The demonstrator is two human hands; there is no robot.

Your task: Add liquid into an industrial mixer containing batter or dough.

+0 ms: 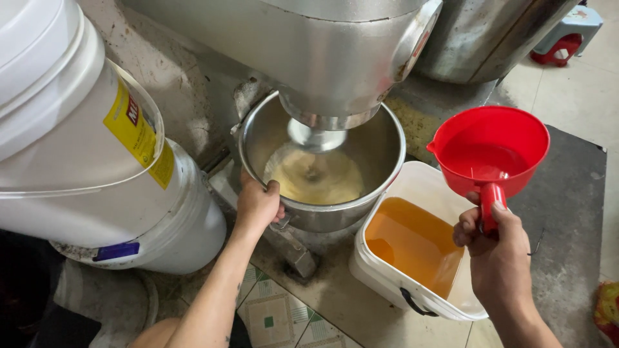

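With the left hand (258, 205) gripping the mixer bowl (322, 161) rim at 7 o'clock and the right hand (493, 248) clenched on a red scoop (490, 151) holding oil, above the oil tub (412, 248), pouring seems in hand, calling for a steady tilt over the bowl.

- The bowl (380, 151) sits under the mixer head (322, 51), with batter (316, 177) in it.
- The left hand (258, 203) grips the bowl rim at its near left side.
- Stacked buckets (97, 161) stand left of the bowl.
- The tub (422, 183), with liquid (412, 241) in it, stands just right of the bowl, touching it.
- The right hand (496, 251) holds the scoop (490, 151) above the tub's far right corner.
- A stool (570, 32) stands far right, behind.
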